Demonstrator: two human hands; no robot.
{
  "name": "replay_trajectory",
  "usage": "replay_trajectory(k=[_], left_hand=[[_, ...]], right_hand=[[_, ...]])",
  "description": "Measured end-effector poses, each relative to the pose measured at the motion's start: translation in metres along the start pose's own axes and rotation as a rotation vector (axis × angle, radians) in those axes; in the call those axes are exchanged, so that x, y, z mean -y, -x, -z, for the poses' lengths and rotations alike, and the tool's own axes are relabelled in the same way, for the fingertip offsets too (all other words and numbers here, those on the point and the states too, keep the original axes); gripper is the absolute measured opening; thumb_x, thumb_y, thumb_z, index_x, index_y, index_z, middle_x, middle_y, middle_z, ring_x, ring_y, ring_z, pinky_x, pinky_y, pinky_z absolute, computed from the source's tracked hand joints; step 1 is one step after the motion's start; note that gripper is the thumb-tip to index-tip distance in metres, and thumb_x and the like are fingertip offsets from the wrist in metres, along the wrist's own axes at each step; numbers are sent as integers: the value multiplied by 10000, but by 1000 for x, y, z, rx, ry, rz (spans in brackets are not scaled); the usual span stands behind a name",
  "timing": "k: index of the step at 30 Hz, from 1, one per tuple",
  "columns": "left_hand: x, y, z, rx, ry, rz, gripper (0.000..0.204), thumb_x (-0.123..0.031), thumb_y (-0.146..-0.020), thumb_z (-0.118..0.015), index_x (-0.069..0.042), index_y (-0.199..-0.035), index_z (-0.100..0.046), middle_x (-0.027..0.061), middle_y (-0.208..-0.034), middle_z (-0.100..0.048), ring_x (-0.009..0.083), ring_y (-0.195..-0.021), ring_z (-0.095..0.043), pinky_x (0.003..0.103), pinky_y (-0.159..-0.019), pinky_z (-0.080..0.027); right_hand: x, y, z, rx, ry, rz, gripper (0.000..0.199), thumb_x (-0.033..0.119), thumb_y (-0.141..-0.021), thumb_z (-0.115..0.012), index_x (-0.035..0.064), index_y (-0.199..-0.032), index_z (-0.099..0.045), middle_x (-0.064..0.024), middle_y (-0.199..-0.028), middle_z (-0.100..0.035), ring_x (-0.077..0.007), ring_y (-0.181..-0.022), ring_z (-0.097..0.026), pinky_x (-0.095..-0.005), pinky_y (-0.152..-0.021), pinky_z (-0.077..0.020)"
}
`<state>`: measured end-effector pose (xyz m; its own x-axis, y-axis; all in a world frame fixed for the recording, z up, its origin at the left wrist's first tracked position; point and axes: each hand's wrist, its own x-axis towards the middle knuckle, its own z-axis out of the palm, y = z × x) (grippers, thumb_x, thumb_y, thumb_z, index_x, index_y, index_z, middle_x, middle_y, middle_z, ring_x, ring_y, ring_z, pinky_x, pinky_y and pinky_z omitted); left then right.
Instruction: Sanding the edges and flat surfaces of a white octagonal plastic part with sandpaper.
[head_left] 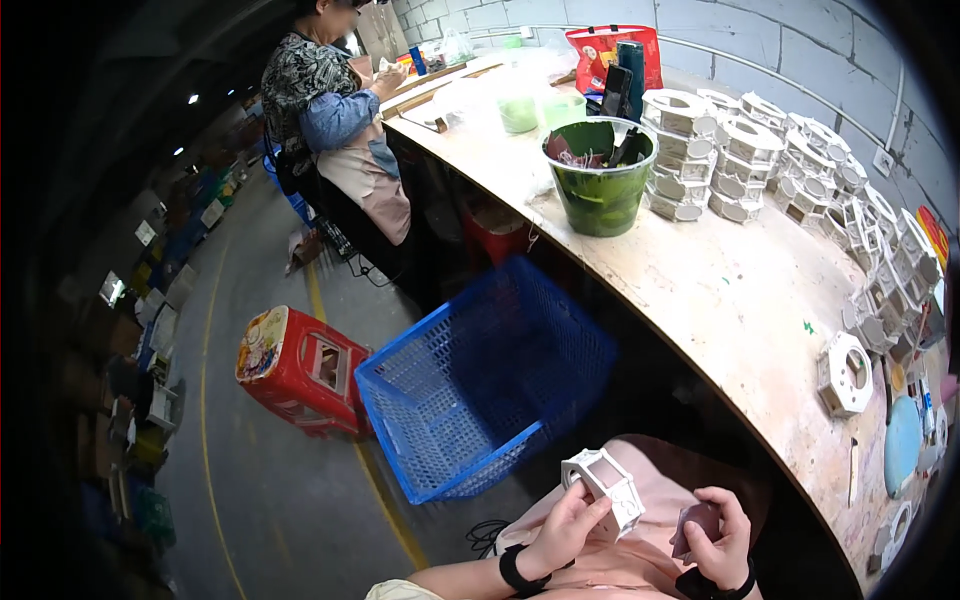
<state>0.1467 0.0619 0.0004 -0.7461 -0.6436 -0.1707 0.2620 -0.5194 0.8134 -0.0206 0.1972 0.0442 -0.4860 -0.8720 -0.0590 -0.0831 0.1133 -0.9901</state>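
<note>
A blue latticed basket (450,405) stands beside a red stool (300,375) with a patterned seat, near a yellow line (385,505) on the grey floor (290,490). On the long pale table (715,290) are a green-stained bucket (603,200), a dark phone (614,92), a dark teal bottle (630,75) and a shiny red bag (650,65). At the far end, a co-worker (330,125) in blue sleeves sits before the white block wall (735,65).

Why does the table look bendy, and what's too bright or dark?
In the head view, the fisheye lens bends the table; glare washes out its far end; the left side and corners go dark; shadow covers part of the blue basket; the white piece in the left hand looks fairly sharp.
</note>
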Motion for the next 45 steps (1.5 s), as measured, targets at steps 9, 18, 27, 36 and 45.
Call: replay_trajectory(k=[9, 18, 27, 36, 45], left_hand=[[4, -49, 9, -94, -5, 81, 370, -104, -946, -465, 15, -1283, -371, 87, -1212, -509, 149, -1108, -505, 293, -950, -404], [1, -81, -2, -145, 28, 110, 291, -24, -902, -470, -11, -1181, -389, 105, -1165, -517, 161, -1065, -529, 323, -923, -435], [6, -82, 1, -76, 107, 108, 356, 48, -867, -523, -1, -1181, -363, 86, -1154, -467, 141, -1088, -490, 301, -939, -427], [-5, -68, -9, -122, 54, 72, 261, -13, -893, -517, -6, -1115, -381, 83, -1117, -498, 141, -1046, -519, 308, -907, -444], [-8, -42, 0, -80, 58, 13, 300, -6, -890, -524, 12, -1149, -375, 100, -1145, -500, 153, -1059, -527, 320, -912, -458]], right_hand=[[-26, -46, 17, 59, -100, -65, 327, -99, -817, -569, 24, -1085, -429, -49, -764, -557, -88, -620, -538, -208, -552, -438], [-22, -82, 20, 38, -156, -226, 379, -78, -781, -634, 21, -1106, -465, -32, -817, -577, -65, -652, -531, -201, -574, -446], [-40, -84, 28, 99, -10, -131, 331, -54, -808, -613, -2, -1114, -498, -33, -801, -591, -68, -669, -542, -201, -583, -447], [-1, -79, 13, 99, -226, -291, 208, -3, -906, -491, 11, -1113, -490, -33, -789, -564, -75, -663, -527, -194, -615, -431], [-9, -51, 3, 212, 110, -56, 237, -34, -910, -445, 26, -1136, -482, -52, -971, -561, -104, -826, -537, -220, -715, -448]])
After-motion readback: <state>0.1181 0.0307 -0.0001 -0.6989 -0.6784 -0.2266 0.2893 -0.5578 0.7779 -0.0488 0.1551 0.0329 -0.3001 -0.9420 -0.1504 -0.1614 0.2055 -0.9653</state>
